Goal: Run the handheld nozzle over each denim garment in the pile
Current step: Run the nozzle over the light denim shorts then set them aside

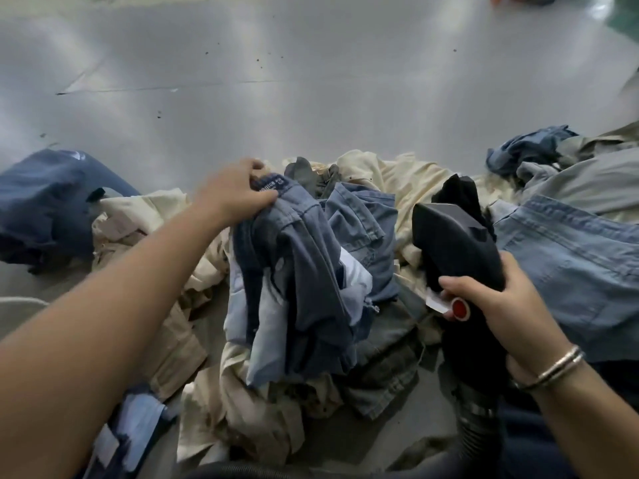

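You hold a denim garment and the nozzle over the pile.

At far left a dark blue garment (pixel 41 198) lies on the grey table (pixel 276 81). Your left hand (pixel 235 193) pinches the waistband of a blue denim garment (pixel 304 271) lifted from the pile's middle, over cream cloth (pixel 397 181). Just right, your right hand (pixel 501 305) curls round the black nozzle (pixel 449 233), thumb beside its red button (pixel 460 308); pale denim (pixel 570 264) lies right.
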`<state>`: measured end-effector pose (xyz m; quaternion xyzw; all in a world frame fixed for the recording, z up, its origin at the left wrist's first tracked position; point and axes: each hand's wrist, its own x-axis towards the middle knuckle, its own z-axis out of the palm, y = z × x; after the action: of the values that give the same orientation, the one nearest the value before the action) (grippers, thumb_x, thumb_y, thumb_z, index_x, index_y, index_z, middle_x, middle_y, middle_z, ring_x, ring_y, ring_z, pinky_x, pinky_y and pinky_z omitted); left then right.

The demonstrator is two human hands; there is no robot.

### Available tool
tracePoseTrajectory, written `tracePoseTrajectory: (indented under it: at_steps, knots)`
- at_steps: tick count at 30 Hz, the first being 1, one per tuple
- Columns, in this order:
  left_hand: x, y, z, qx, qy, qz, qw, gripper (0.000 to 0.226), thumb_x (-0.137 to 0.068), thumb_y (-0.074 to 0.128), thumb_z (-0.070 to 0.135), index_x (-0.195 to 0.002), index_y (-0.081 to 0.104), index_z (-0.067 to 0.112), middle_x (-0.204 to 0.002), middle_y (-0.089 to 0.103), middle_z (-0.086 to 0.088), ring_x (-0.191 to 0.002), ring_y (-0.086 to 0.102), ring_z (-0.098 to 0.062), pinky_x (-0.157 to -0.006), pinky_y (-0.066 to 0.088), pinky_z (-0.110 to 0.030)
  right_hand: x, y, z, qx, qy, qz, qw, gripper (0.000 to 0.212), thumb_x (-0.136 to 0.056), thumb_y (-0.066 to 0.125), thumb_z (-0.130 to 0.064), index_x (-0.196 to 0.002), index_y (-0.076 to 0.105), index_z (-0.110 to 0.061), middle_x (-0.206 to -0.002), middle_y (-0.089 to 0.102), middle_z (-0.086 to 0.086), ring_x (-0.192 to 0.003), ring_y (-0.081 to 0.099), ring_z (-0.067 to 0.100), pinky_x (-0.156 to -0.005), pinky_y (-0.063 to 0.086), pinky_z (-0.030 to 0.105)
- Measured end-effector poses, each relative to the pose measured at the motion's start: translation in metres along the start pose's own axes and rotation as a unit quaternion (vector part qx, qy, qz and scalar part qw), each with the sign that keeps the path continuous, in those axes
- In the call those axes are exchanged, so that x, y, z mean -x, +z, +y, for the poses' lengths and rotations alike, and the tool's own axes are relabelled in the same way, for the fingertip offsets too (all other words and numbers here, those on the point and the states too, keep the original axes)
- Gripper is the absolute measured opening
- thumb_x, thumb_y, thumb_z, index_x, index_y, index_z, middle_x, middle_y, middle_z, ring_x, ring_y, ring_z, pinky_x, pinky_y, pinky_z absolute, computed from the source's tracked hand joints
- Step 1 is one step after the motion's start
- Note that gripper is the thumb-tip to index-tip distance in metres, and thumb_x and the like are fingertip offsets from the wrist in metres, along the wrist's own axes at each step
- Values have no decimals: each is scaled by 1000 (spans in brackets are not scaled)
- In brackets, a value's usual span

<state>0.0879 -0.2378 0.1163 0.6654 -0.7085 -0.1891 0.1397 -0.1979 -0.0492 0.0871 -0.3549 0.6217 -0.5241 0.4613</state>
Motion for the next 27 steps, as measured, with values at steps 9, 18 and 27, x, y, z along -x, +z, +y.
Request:
tracePoseTrajectory:
  at_steps: [9, 18, 27]
  knots:
    - [118, 156, -85, 142, -176, 42, 973, 14, -89, 63, 19, -99, 63, 10, -99, 65, -9, -96, 61, -27, -78, 41, -29, 7, 26, 23, 73, 4, -82, 994, 31, -77, 75, -4, -95, 51, -12, -61, 63, -6, -51, 56, 6, -49, 48, 22]
    - [82, 186, -68, 157, -195, -35, 968, 23, -91, 58, 35, -97, 54, 14, -105, 63, -13, -104, 58, -35, -85, 48, -40, 8, 56, 74, 214, 65, -123, 967, 32, -73, 77, -15, -89, 49, -18, -74, 63, 2, -62, 58, 13, -61, 48, 34]
    - [145, 200, -99, 593, -438, 122, 664, 34, -95, 49, 12, -128, 52, 3, -101, 62, -17, -88, 59, -32, -79, 47, -40, 3, 74, 88, 257, 62, -108, 958, 30, -69, 78, -18, -84, 52, -20, -71, 62, -4, -64, 57, 14, -63, 46, 31]
